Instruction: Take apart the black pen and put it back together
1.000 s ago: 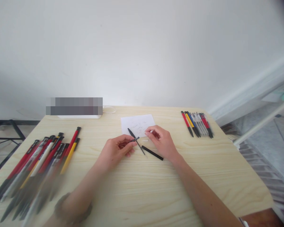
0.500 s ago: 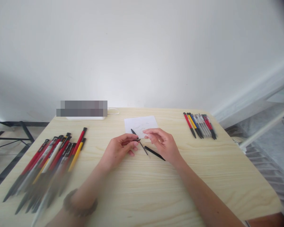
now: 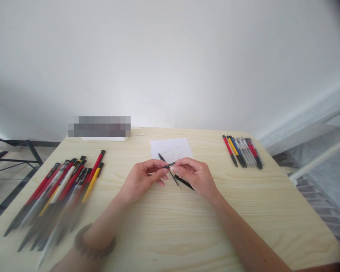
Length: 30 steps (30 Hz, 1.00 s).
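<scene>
A small black pen part (image 3: 168, 165), maybe the top with its clip, sits between the fingertips of both hands. My left hand (image 3: 147, 176) pinches it from the left. My right hand (image 3: 195, 174) is closed at its right end, and the fingers hide that end. Below the fingers a thin dark pen refill (image 3: 176, 180) slants across the wood. A black pen barrel (image 3: 186, 183) lies partly under my right hand. Beyond my left fingertips, a pointed black pen piece (image 3: 160, 155) rests on the edge of a sheet of paper (image 3: 170, 144) with handwriting.
To the left, several red, white, yellow and clear pens (image 3: 65, 189) lie in a loose pile on the table (image 3: 170, 234). A row of several pens (image 3: 242, 152) is at the back right. A white object with a blurred-out top (image 3: 104, 138) and a cable stands by the wall.
My right hand has come in from the right to the black pen part, its fingertips now at the part's end. My left hand has kept its pinch. The view has shifted slightly.
</scene>
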Motion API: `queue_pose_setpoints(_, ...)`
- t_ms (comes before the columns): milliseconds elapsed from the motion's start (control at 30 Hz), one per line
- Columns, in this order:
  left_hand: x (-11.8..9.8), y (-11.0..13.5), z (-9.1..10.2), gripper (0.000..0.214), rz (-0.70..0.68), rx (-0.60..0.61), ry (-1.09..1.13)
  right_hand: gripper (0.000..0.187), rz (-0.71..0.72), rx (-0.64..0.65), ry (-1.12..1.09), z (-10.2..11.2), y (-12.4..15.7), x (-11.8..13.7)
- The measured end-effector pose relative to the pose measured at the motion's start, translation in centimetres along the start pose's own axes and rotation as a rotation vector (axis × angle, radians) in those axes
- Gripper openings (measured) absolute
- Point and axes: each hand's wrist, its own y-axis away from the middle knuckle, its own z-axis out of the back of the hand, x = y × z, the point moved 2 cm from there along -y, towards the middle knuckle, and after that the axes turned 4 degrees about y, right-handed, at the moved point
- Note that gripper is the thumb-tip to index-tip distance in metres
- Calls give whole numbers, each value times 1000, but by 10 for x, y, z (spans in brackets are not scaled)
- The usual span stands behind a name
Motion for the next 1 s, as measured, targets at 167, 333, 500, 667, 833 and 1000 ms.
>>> queue_pose_setpoints(167,-2,0,-1,21,7,-10,-29,9,67,-25,80,-1,-1,0)
queue_pose_setpoints(333,-2,1,-1,19,18,-10,-34,11,30,-44,80,-3,-2,-2)
queue_pose_setpoints(500,-2,1,-2,18,34,-21,-51,12,24,-58,151,-4,0,0)
queue_pose_setpoints(667,-2,1,-2,17,23,-29,-58,14,15,-43,201,-3,0,1)
queue_pose_setpoints(833,0,0,-1,20,25,-42,-63,15,-1,-97,176,6,-3,-1)
queue_pose_setpoints(1000,1,-1,2,28,44,-114,-126,18,-37,-138,232,20,-7,-5)
